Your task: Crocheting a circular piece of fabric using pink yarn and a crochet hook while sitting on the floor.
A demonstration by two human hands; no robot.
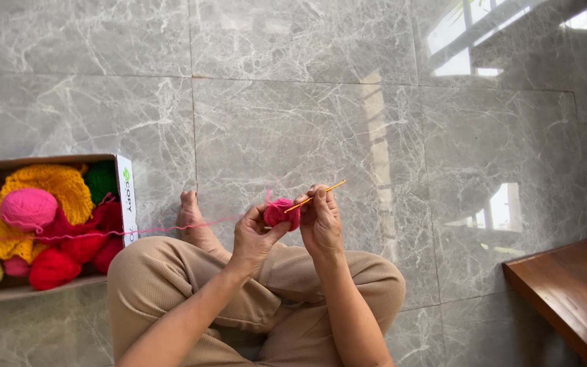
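The person sits cross-legged on the grey marble tile floor [307,122]. Above the lap, the left hand [253,238] and the right hand [321,221] meet, with the small pink crocheted piece [281,213] between them. The thin yellow crochet hook [315,195] projects up and to the right from the right hand. A pink yarn strand [171,228] runs left from the piece to the open cardboard box [126,197] on the floor at far left. A pink yarn ball [28,207] lies in the box on other knitted items. The brown wooden bench [572,292] stands at lower right, well apart.

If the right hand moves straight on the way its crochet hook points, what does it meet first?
The right hand aims its yellow crochet hook up and rightwards. That line looks free: only bare marble floor shows there, though depth is unclear.
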